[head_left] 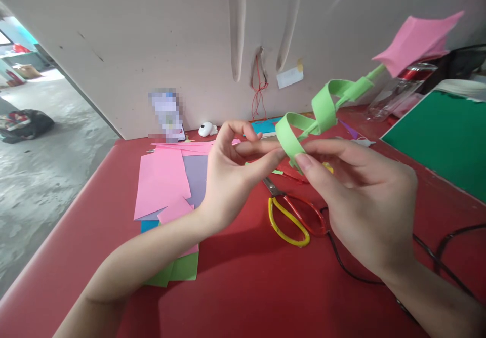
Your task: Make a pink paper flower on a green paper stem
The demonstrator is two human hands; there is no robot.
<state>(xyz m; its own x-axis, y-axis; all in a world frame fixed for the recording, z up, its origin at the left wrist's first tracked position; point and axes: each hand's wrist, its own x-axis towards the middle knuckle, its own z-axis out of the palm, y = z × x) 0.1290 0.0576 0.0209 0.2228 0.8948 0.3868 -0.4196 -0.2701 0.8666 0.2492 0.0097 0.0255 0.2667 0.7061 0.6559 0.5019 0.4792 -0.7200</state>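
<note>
A paper flower with a pink head [413,47] and a thin green stem slants up to the right above the table. A green paper strip [286,138] coils loosely around its stem. My right hand [368,201] pinches the lower end of the strip and stem between thumb and forefinger. From the other side, my left hand [231,181] closes thumb and forefinger on the same lower end, its other fingers curled. Below the hands, scissors [278,191] with one yellow and one red handle lie on the red table [235,287].
Pink paper sheets [161,183] and green sheets [184,267] lie at left. A phone [167,115] leans against the wall beside a small white object [207,129]. At right are a green board [444,135], a clear plastic container [383,100] and a black cable [353,276].
</note>
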